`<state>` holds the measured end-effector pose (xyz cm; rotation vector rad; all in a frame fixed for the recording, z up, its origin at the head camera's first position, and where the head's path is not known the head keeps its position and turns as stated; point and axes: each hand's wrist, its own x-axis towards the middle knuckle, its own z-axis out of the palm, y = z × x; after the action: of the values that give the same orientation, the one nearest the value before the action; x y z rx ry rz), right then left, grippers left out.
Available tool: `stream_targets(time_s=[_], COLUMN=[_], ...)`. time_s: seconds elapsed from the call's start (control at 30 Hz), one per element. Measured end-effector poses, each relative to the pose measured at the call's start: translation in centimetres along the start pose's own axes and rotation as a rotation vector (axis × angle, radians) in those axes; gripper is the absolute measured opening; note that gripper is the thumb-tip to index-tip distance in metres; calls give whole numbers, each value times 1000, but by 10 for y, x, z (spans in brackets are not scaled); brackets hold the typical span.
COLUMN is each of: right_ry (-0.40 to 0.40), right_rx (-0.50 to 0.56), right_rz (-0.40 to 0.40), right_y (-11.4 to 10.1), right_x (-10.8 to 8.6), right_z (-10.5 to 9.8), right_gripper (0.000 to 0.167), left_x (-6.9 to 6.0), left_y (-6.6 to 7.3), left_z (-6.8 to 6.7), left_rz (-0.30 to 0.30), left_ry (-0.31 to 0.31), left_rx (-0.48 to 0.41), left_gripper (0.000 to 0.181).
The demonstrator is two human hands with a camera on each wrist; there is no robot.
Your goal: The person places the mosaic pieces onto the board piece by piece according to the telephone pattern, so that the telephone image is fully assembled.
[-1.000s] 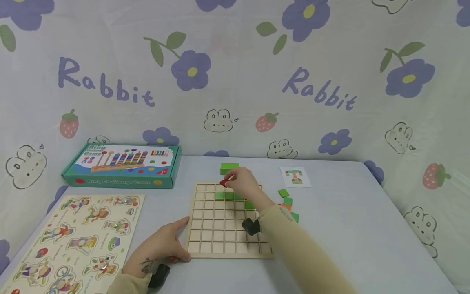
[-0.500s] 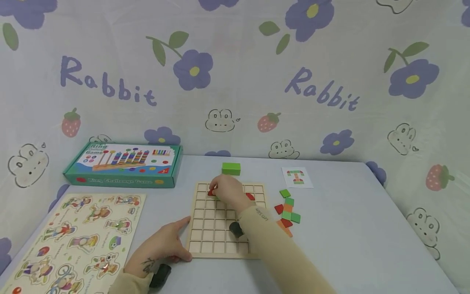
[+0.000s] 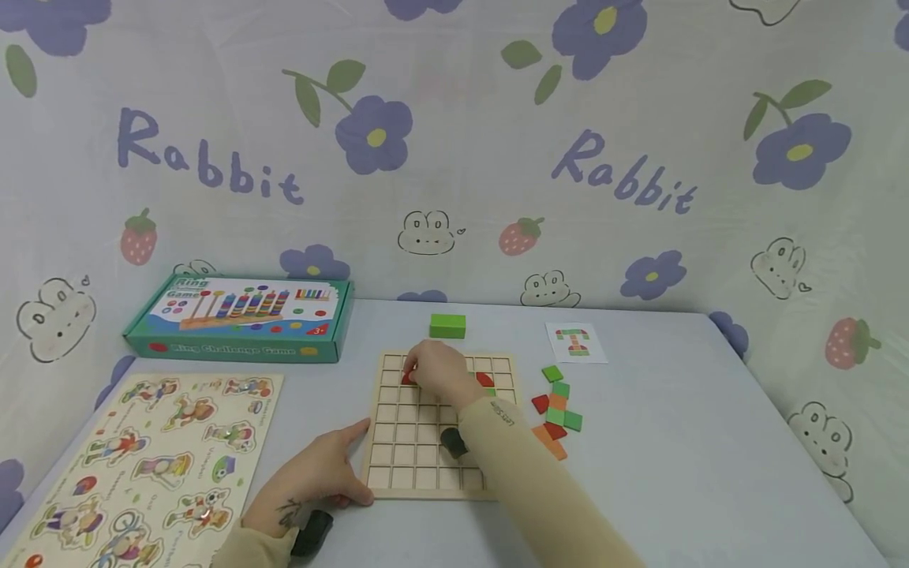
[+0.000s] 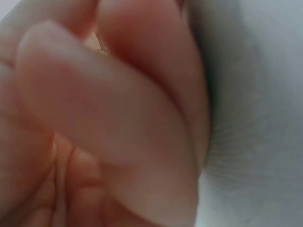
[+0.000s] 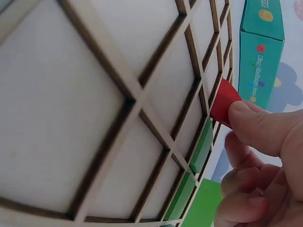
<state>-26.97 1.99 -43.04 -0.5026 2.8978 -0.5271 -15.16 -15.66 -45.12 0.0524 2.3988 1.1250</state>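
A wooden grid board (image 3: 398, 477) lies on the table, with a red rounded tile (image 3: 485, 379) and a green tile (image 3: 490, 391) in its right-hand back cells. My right hand (image 3: 442, 371) pinches another red tile (image 5: 224, 105) between thumb and fingers. That tile sits at a back-left cell, beside green tiles (image 5: 202, 146) in the grid, as the right wrist view shows. My left hand (image 3: 319, 469) rests at the board's left side, index finger and thumb touching its edge. Its other fingers (image 4: 109, 104) bend loosely in the left wrist view.
Loose green, orange and red tiles (image 3: 557, 402) lie right of the board. Behind them is a pattern card (image 3: 577, 343). A green block (image 3: 447, 326) stands behind the board. At left are a game box (image 3: 237, 319) and a picture puzzle board (image 3: 152, 465).
My right hand has moved left and lowered its red tile to the board's back-left part. The red tile at right and the loose tiles have come into view. My left hand keeps its place.
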Motion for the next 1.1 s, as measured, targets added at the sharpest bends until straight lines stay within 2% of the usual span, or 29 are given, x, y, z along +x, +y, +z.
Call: stream_targets(time_s=[0.3,0.73,0.9,1.1], right_ry=[4,9,27,68], right_rx=[-64,-71,-39,103], right_rz=[17,59,61,62], right_y=[-3,-4,-2,14], right_x=[2,2,-3,-14], right_z=[3,6,5,-2], right_gripper=[17,15,19,23], left_x=[0,-1,-2,-1], left_y=[0,0,1,0], left_z=[1,0,0,1], left_rz=[6,22,27,29], left_ry=[-6,2,1,5], left_rx=[5,14,12,1], left_gripper=[107,107,108,108])
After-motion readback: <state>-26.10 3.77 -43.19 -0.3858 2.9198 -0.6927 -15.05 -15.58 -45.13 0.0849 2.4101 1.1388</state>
